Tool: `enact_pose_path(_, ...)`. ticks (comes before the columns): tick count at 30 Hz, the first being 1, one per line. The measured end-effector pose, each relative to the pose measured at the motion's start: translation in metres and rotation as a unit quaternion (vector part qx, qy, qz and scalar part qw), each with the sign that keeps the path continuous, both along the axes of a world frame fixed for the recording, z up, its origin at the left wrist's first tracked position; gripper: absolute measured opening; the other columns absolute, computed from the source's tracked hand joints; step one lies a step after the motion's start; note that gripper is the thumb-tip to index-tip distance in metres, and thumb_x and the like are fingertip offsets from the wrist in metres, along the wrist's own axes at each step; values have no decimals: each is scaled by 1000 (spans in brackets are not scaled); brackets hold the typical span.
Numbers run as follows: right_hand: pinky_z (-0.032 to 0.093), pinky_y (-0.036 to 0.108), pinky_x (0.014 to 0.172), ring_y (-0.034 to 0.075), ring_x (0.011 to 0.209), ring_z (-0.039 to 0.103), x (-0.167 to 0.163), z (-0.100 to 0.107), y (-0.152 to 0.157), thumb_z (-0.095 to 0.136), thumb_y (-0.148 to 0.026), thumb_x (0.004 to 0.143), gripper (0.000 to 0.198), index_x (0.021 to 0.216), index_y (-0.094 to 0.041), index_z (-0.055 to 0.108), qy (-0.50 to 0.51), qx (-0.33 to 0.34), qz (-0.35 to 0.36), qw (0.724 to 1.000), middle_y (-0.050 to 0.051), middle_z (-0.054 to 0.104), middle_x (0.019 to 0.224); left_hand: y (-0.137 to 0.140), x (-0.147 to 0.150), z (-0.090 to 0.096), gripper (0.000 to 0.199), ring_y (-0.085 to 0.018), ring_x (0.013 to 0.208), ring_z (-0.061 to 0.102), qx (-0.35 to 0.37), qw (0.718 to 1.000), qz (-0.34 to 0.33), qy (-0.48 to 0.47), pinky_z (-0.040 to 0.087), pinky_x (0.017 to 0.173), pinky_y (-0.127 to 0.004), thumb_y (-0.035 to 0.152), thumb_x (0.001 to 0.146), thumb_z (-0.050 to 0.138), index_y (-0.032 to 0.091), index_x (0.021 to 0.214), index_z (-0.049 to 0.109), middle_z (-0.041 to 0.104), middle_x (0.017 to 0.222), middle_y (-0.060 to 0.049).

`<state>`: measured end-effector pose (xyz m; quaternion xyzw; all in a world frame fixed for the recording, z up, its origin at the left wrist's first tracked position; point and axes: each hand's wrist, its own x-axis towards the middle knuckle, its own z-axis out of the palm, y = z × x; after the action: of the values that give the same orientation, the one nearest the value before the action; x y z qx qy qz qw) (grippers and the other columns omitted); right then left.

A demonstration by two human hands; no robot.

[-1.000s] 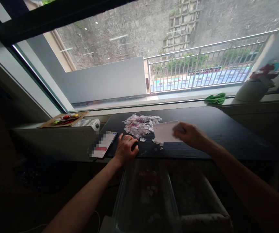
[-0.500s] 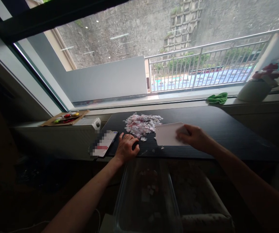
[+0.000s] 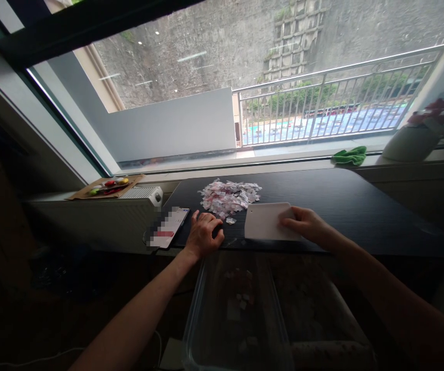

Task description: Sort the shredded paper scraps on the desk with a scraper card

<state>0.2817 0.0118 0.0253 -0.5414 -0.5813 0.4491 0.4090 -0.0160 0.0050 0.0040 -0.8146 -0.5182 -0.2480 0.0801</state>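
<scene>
My right hand [image 3: 302,222] grips the right end of a flat white board [image 3: 265,221]. The board has rounded corners and a small hole near one corner, and its lower edge is close to the front edge of the black table [image 3: 322,190]. Left of the board, my left hand [image 3: 205,233] rests at the table's front edge with fingers bent and a gap between thumb and forefinger. I see nothing held in it. A heap of small torn paper scraps [image 3: 229,198] lies just beyond both hands, with one loose scrap nearer me.
A phone [image 3: 169,229] lies left of my left hand. Below the table edge stands a clear plastic bin [image 3: 194,319] with a few scraps inside. A green cloth [image 3: 349,155] and a pale container [image 3: 409,141] sit on the windowsill; a radiator [image 3: 98,214] is at left.
The white board has come slightly toward me and now lies over where small scraps showed near the table edge. My right hand moved with it. My left hand stays in place.
</scene>
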Motion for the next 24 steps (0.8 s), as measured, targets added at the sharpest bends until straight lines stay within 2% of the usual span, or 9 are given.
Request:
enact_pose_path(4, 53, 27, 56, 18, 63, 64, -8, 1, -4, 71, -29, 63, 19, 78, -17, 68, 37, -34, 40, 998, 4, 73, 75, 0, 0, 0, 16, -24, 96, 56, 3, 1000, -1, -3, 25, 109, -53, 26, 78, 54, 23, 89, 65, 63, 89, -4)
enact_pose_path(10, 53, 28, 59, 18, 65, 64, -14, 13, -16, 73, -27, 58, 22, 77, -17, 69, 67, -70, 67, 993, 4, 72, 75, -1, 0, 0, 16, -24, 96, 56, 4, 1000, 1, -6, 25, 109, -53, 26, 78, 54, 23, 89, 65, 64, 89, -4)
enact_pose_path(13, 51, 28, 56, 18, 62, 63, -5, 20, -17, 72, -31, 58, 23, 76, -17, 68, 36, -30, 52, 998, 3, 71, 73, -1, 1, 0, 17, -24, 96, 56, 3, 1000, 0, -8, 25, 109, -53, 26, 78, 54, 22, 89, 66, 64, 89, -5)
enact_pose_path(18, 43, 25, 48, 15, 53, 55, 21, 29, -19, 67, -35, 64, 19, 72, -19, 66, -107, 93, -51, 989, 0, 63, 59, -1, 1, 0, 17, -24, 96, 57, 4, 1000, -2, -9, 24, 110, -54, 27, 79, 53, 22, 89, 65, 64, 89, -5)
enact_pose_path(21, 44, 26, 49, 16, 54, 57, 31, 31, -23, 65, -37, 66, 18, 72, -19, 65, -152, 105, -32, 982, 1, 65, 61, 0, 0, -1, 16, -24, 97, 57, 8, 1000, -4, -7, 24, 110, -54, 27, 79, 53, 22, 89, 65, 64, 89, -5)
enact_pose_path(24, 43, 26, 48, 16, 55, 57, 34, 31, -25, 64, -38, 68, 19, 74, -19, 65, -185, 125, -43, 974, 2, 66, 62, 0, -1, -1, 16, -24, 98, 56, 15, 1000, -9, -3, 24, 110, -54, 27, 78, 53, 22, 88, 65, 64, 89, -5)
